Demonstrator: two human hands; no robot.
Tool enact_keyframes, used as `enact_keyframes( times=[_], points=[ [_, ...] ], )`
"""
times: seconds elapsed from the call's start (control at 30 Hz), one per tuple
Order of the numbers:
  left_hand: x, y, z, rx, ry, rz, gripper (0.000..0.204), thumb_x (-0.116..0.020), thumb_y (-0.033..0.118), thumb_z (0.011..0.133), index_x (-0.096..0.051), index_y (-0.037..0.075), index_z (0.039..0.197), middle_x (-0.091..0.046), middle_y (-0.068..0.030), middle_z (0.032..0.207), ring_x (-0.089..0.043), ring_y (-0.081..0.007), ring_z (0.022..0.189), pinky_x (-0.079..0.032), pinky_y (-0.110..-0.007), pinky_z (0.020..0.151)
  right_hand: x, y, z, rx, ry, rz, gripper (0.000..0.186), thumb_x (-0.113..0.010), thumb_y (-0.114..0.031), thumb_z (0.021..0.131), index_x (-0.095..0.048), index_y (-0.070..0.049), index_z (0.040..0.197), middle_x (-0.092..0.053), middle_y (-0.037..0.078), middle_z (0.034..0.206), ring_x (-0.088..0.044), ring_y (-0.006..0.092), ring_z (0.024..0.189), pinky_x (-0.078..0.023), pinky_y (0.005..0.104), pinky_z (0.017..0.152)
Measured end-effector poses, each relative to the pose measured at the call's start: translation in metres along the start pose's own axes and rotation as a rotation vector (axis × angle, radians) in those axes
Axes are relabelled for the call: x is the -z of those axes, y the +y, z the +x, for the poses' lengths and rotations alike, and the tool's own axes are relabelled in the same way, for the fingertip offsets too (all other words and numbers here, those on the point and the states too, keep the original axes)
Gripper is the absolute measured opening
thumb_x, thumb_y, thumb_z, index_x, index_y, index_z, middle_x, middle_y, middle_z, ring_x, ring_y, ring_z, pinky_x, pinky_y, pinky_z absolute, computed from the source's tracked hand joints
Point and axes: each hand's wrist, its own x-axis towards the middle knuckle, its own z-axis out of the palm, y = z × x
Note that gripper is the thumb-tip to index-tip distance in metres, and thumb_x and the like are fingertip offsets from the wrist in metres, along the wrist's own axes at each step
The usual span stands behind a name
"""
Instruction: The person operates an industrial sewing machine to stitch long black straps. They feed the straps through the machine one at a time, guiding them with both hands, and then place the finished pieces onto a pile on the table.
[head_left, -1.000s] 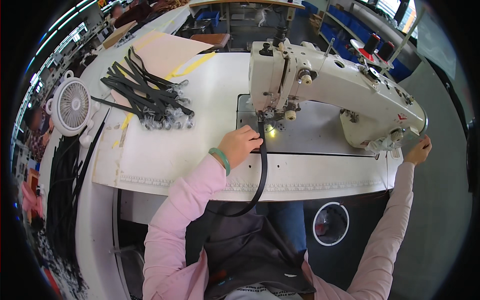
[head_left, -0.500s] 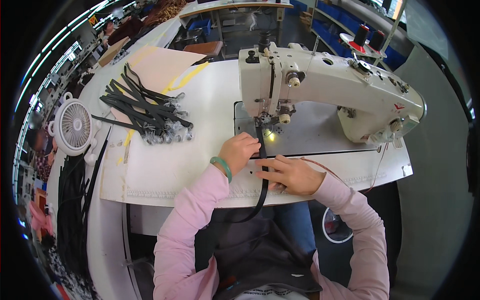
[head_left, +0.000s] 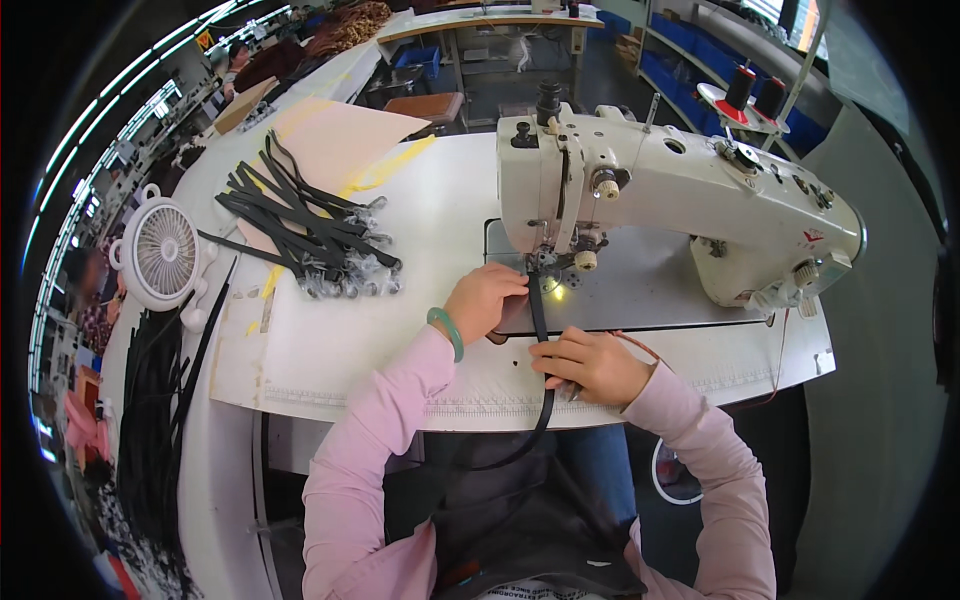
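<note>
A white industrial sewing machine (head_left: pixel 630 165) has a long black strap (head_left: pixel 540 315) running under its presser foot (head_left: pixel 545 255), beside a lit spot on the steel plate. My left hand (head_left: pixel 485 300), below a green bangle, has its fingers closed on that strap just in front of the foot. My right hand (head_left: pixel 590 365) grips the strap farther toward the table edge; a small metal object shows under its fingers, too small to name. The strap hangs over the edge toward my lap. A pile of black straps with plastic-wrapped ends (head_left: pixel 300 230) lies to the left.
A white fan (head_left: pixel 160 250) stands at the left above long black strips (head_left: pixel 150 420). A pale pink sheet (head_left: pixel 350 125) is at the back of the table (head_left: pixel 330 350). Red-based thread cones (head_left: pixel 740 90) stand behind the machine. A round white-rimmed object (head_left: pixel 677 470) is below. A person (head_left: pixel 230 70) sits far back.
My right hand has left the machine's right end and come down to the strap beside my left hand. My left hand has crept toward the presser foot. The view has shifted slightly.
</note>
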Motion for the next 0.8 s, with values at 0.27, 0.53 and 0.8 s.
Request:
enact_keyframes(
  times=[0.27, 0.53, 0.8],
  points=[
    [-0.023, -0.086, 0.1, 0.671, -0.037, 0.277, 0.071, -0.058, 0.046, 0.07, -0.041, 0.008, 0.128, -0.038, -0.0163, 0.134, -0.027, -0.0316, 0.128, -0.021, -0.05, 0.104, 0.018, -0.008, 0.006, -0.175, -0.044, 0.081, 0.041, -0.071, -0.009, 0.064, -0.059, -0.005, 0.103, -0.057, 0.008, 0.11, -0.053, 0.0251, 0.081, -0.046, 0.0341, 0.069],
    [-0.044, -0.134, 0.129, 0.635, 0.022, 0.137, 0.041, -0.061, 0.029, 0.072, -0.057, 0.008, 0.107, -0.052, -0.0149, 0.117, -0.045, -0.0273, 0.114, -0.033, -0.052, 0.091, 0.006, -0.002, 0.007, -0.327, 0.073, 0.271, 0.04, -0.07, -0.012, 0.068, -0.057, -0.002, 0.104, -0.055, 0.013, 0.11, -0.052, 0.03, 0.092, -0.044, 0.0366, 0.078],
    [0.032, -0.085, 0.094, 0.598, 0.406, -0.872, 0.03, -0.068, 0.007, 0.073, -0.057, 0.0, 0.099, -0.066, -0.0067, 0.084, -0.058, -0.0097, 0.069, -0.042, -0.021, 0.061, 0.007, 0.005, -0.014, -0.496, 0.207, 0.196, 0.021, -0.062, -0.004, 0.07, -0.059, -0.003, 0.091, -0.06, 0.009, 0.078, -0.057, 0.0237, 0.054, -0.046, 0.0314, 0.053]
  ],
)
